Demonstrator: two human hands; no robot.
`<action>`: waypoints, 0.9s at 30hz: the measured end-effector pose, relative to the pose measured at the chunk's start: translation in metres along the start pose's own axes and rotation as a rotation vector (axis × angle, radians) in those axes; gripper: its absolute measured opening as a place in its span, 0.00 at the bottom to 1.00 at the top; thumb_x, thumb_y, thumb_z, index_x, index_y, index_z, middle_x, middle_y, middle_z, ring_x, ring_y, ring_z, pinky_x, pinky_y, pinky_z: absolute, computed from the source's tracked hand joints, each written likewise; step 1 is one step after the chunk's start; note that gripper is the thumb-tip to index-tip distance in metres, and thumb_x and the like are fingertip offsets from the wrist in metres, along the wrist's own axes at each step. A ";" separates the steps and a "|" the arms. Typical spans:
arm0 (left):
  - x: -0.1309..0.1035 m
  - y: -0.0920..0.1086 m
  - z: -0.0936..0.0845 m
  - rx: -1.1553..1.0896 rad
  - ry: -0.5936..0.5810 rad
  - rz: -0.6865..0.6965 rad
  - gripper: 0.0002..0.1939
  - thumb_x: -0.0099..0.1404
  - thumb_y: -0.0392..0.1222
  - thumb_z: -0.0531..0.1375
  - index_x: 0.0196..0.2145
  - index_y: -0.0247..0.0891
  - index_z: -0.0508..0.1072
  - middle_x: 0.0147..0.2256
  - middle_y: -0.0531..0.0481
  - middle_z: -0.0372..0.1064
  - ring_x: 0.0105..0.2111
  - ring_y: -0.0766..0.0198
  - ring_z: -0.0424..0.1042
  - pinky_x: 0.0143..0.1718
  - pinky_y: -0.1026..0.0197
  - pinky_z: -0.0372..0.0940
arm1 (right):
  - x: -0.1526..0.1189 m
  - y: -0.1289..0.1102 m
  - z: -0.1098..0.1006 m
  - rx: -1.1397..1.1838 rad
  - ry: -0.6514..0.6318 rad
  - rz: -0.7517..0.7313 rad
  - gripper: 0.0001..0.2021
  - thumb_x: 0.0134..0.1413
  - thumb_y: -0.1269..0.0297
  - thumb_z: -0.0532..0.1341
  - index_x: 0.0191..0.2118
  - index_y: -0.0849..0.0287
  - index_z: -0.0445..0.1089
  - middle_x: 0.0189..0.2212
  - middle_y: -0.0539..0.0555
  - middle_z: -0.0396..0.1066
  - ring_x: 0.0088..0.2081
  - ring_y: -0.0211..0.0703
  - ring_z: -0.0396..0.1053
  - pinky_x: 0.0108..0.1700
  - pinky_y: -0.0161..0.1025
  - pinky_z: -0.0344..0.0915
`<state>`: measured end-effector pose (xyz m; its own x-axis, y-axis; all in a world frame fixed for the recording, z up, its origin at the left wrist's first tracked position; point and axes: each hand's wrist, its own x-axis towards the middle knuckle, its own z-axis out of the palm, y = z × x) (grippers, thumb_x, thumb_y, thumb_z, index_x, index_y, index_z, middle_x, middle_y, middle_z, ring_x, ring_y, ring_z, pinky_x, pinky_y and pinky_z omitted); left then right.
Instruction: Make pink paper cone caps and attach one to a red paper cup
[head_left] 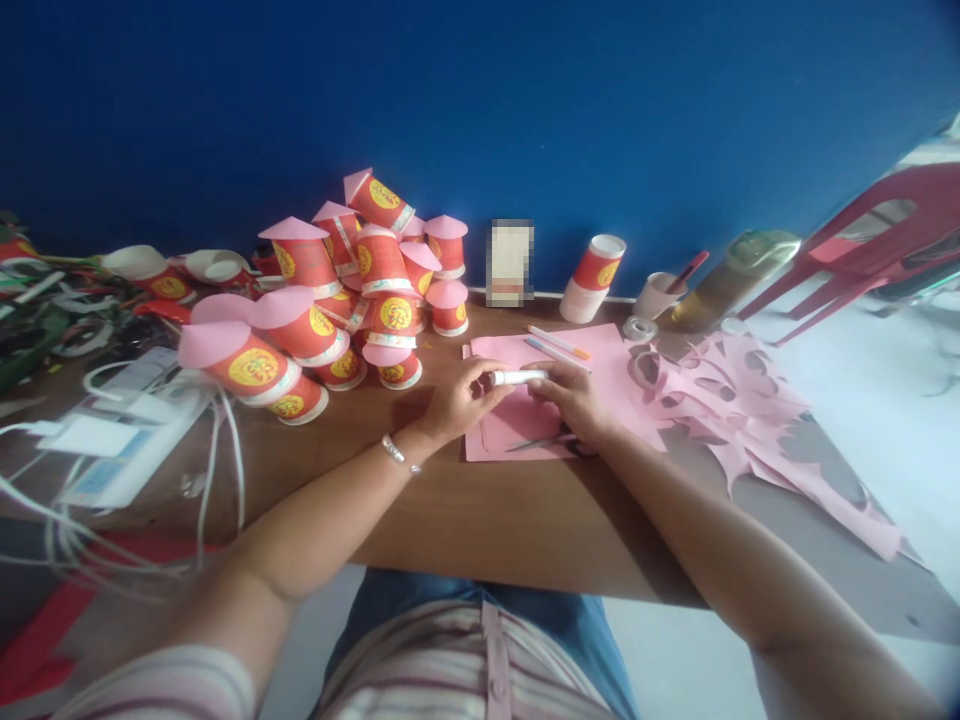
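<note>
My left hand [463,398] and my right hand [574,398] grip opposite ends of a slim white tube [511,378], a marker or glue stick by its shape. It lies level in my fingers above a stack of pink paper [499,350]. Two pens [559,345] rest on the paper just beyond my right hand. A pair of scissors [536,442] lies on the paper's near part, its handles partly hidden by my right wrist.
Red paper cups with pink cone tops [390,315] are heaped at left. A white power strip [142,440] trails cables. Cut pink scraps [735,390], a tape roll [640,329], stacked cups [596,275] and a bottle [731,280] stand or lie at right.
</note>
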<state>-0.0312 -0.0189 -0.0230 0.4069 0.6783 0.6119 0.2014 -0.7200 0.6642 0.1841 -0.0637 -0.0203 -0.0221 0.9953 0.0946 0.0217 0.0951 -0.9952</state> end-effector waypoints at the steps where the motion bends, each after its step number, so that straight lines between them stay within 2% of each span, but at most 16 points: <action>1: 0.000 -0.002 0.000 -0.030 -0.002 -0.017 0.11 0.68 0.46 0.67 0.44 0.38 0.78 0.37 0.48 0.78 0.31 0.68 0.73 0.32 0.66 0.69 | 0.000 0.000 -0.001 -0.017 -0.001 -0.005 0.20 0.52 0.47 0.73 0.43 0.58 0.81 0.24 0.49 0.72 0.27 0.38 0.68 0.32 0.38 0.68; 4: 0.001 -0.009 0.002 -0.181 0.023 -0.129 0.14 0.67 0.50 0.67 0.44 0.38 0.78 0.40 0.46 0.78 0.36 0.65 0.75 0.36 0.64 0.70 | 0.001 0.001 -0.001 -0.069 -0.025 -0.027 0.20 0.56 0.47 0.70 0.47 0.57 0.81 0.27 0.50 0.74 0.29 0.40 0.68 0.33 0.39 0.68; 8: 0.002 -0.013 0.004 -0.424 -0.005 -0.301 0.19 0.65 0.55 0.68 0.43 0.37 0.76 0.36 0.49 0.76 0.34 0.65 0.75 0.36 0.63 0.71 | 0.000 0.006 0.009 -0.211 -0.025 -0.156 0.17 0.55 0.48 0.71 0.42 0.55 0.81 0.35 0.53 0.75 0.34 0.41 0.70 0.34 0.40 0.68; 11: 0.001 -0.009 0.006 -0.424 -0.038 -0.229 0.20 0.64 0.56 0.70 0.43 0.38 0.76 0.38 0.49 0.75 0.34 0.66 0.74 0.36 0.63 0.71 | -0.004 0.006 0.019 -0.267 -0.028 -0.229 0.15 0.55 0.49 0.71 0.38 0.56 0.80 0.35 0.53 0.73 0.34 0.41 0.69 0.34 0.39 0.68; 16: -0.002 -0.007 0.007 -0.242 -0.042 -0.026 0.27 0.62 0.53 0.72 0.54 0.39 0.73 0.46 0.44 0.76 0.37 0.65 0.75 0.37 0.63 0.72 | -0.008 -0.004 0.025 0.003 -0.008 -0.066 0.18 0.52 0.48 0.74 0.38 0.56 0.77 0.32 0.51 0.75 0.31 0.40 0.71 0.35 0.41 0.71; 19: -0.002 -0.009 0.008 -0.069 -0.063 0.048 0.19 0.64 0.49 0.71 0.48 0.38 0.75 0.41 0.45 0.77 0.37 0.65 0.76 0.37 0.63 0.71 | -0.008 -0.005 0.022 0.110 0.004 -0.009 0.18 0.49 0.49 0.76 0.38 0.56 0.77 0.31 0.50 0.77 0.32 0.40 0.72 0.36 0.39 0.71; 22: -0.001 -0.010 0.008 0.023 -0.084 0.067 0.11 0.68 0.47 0.68 0.42 0.38 0.77 0.36 0.48 0.78 0.34 0.66 0.75 0.35 0.64 0.70 | -0.008 -0.001 0.018 0.134 0.010 0.009 0.19 0.47 0.48 0.76 0.39 0.56 0.79 0.27 0.49 0.74 0.28 0.38 0.68 0.31 0.37 0.68; 25: 0.000 -0.008 0.007 0.034 -0.068 0.066 0.11 0.69 0.48 0.67 0.41 0.37 0.77 0.35 0.48 0.78 0.32 0.67 0.74 0.33 0.64 0.69 | -0.007 0.002 0.015 0.130 0.072 0.020 0.20 0.50 0.46 0.74 0.41 0.56 0.79 0.22 0.46 0.68 0.24 0.36 0.63 0.24 0.35 0.61; 27: 0.001 -0.008 0.005 0.039 -0.051 0.056 0.11 0.70 0.49 0.66 0.40 0.37 0.77 0.34 0.48 0.78 0.31 0.67 0.73 0.33 0.64 0.69 | -0.005 0.002 0.012 0.148 0.120 -0.001 0.20 0.51 0.45 0.73 0.40 0.56 0.78 0.21 0.46 0.66 0.24 0.36 0.61 0.24 0.36 0.60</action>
<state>-0.0279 -0.0135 -0.0295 0.4632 0.6290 0.6244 0.2112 -0.7625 0.6115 0.1720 -0.0692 -0.0231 0.0973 0.9913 0.0887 -0.1254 0.1006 -0.9870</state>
